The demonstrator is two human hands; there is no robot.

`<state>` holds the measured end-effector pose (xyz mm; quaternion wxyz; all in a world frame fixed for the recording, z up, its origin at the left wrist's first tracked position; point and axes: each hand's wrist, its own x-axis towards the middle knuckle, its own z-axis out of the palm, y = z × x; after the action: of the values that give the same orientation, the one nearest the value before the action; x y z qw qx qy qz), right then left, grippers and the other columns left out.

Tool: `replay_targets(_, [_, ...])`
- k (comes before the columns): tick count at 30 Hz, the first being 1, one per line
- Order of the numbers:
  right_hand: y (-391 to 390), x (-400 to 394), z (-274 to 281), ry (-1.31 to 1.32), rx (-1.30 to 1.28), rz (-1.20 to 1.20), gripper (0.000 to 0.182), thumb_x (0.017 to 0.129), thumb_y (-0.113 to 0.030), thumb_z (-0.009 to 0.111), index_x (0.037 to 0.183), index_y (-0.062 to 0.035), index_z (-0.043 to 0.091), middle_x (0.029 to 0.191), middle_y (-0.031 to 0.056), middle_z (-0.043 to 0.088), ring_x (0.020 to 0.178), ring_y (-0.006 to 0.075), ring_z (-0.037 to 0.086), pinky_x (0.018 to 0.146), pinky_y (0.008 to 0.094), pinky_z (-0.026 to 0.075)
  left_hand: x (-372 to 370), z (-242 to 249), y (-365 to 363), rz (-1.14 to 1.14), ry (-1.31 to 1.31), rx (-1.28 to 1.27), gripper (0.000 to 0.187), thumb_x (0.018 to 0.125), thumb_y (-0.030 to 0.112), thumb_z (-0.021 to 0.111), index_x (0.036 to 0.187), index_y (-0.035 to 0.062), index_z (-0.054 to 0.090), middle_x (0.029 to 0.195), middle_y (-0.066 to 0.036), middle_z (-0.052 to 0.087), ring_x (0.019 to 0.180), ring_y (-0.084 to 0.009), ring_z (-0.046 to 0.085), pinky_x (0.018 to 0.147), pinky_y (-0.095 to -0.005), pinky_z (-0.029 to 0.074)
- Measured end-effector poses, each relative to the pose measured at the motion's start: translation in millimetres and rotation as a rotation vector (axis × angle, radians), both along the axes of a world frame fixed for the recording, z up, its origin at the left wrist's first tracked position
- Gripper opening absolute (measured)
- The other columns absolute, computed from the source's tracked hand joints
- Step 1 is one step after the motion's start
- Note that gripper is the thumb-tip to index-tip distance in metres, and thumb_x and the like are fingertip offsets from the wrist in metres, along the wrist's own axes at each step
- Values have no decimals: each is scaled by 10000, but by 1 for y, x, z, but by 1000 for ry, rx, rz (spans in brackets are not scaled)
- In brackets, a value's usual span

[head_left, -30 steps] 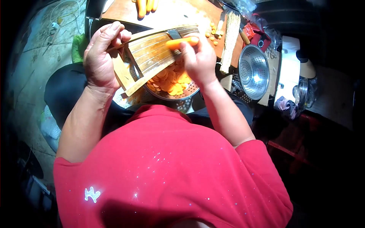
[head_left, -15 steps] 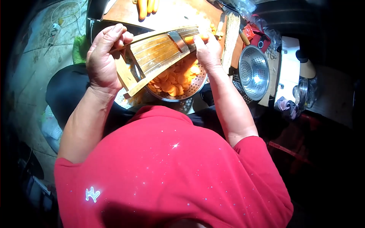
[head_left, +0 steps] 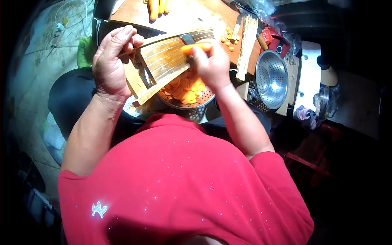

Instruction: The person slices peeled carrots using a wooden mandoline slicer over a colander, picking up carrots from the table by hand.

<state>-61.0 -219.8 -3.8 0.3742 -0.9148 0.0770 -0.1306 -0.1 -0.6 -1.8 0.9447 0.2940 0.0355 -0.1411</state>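
Observation:
My left hand [head_left: 114,61] is closed round the near end of a wooden mandoline slicer [head_left: 161,59], which tilts across a colander. In my right hand [head_left: 212,65], a carrot [head_left: 195,48] is pressed against the slicer's board close to its dark metal blade [head_left: 188,39]. The fingers of this hand are slightly smeared by motion. Beneath the slicer, the metal colander [head_left: 183,105] holds a heap of thin orange carrot slices [head_left: 183,89], partly hidden by the slicer and my right forearm.
Whole carrots [head_left: 154,9] lie on the orange-brown table [head_left: 130,14] at the back. Small carrot ends [head_left: 228,37] are scattered near a straw whisk broom [head_left: 247,47]. A second metal colander [head_left: 272,77] stands at the right, beside a white box [head_left: 309,73]. Green plastic [head_left: 85,53] hangs at the left.
My right hand has slid the carrot down the slicer toward my left hand, past the blade. The left hand and the slicer have hardly moved.

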Motion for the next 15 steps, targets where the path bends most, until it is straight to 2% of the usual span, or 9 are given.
replay_targets(3, [14,-5,7,-133,-113,22,157,809,-156,621,906,-33,602,770,127,638,691,271,624,698,346,504,0,-1,1,-17,-15,-8,141,884,118,596,932,-13,617,712,-21,545,766,-132,580,767,-242,462])
replay_targets(5, [-12,10,4,78,-69,-72,172,820,-145,600,953,-37,615,770,122,663,671,239,629,688,336,508,0,-1,1,-15,-17,-4,138,884,118,596,929,-10,619,712,-19,545,766,-131,580,765,-241,461])
replay_targets(6, [-21,15,4,199,163,-223,179,832,-130,573,970,-36,636,772,114,684,657,196,639,660,315,513,0,0,1,-13,-13,-2,135,885,119,595,926,-7,621,712,-18,545,766,-130,580,764,-240,459])
replay_targets(7, [-20,21,3,143,42,-271,141,837,-119,559,903,-28,645,774,106,692,665,174,648,631,298,515,-1,0,1,-13,-14,-2,135,885,119,595,926,-7,621,712,-18,545,766,-130,580,764,-240,459])
replay_targets(9, [-18,14,9,173,95,-132,128,843,-125,563,844,-21,636,762,110,687,659,184,647,636,297,517,0,1,1,-6,-6,9,134,886,122,594,920,-4,623,710,-16,542,768,-130,580,763,-241,458])
replay_targets(10, [-17,8,-5,107,195,-74,204,857,-155,626,934,27,575,788,53,653,693,122,615,663,242,499,0,1,0,-4,-1,6,134,886,122,594,920,-4,623,710,-16,542,768,-130,580,763,-241,458])
replay_targets(13, [19,-8,8,-135,-198,57,186,827,-119,666,952,-6,587,813,65,648,693,135,622,665,250,499,-1,0,0,-27,-14,-24,132,885,118,595,923,-6,621,709,-16,541,769,-133,581,763,-242,460])
replay_targets(14, [10,-6,-6,-78,-111,5,175,833,-143,661,937,-22,590,788,77,646,686,142,623,659,261,503,-1,-1,1,-25,3,-19,132,885,117,595,921,-7,620,708,-16,540,767,-133,581,762,-243,461])
replay_targets(15, [-9,1,-14,-31,-192,-34,178,838,-157,655,924,-15,591,772,72,650,682,139,623,651,264,504,-1,-1,1,-19,17,-17,131,885,117,594,920,-7,619,708,-17,540,766,-133,580,760,-244,461])
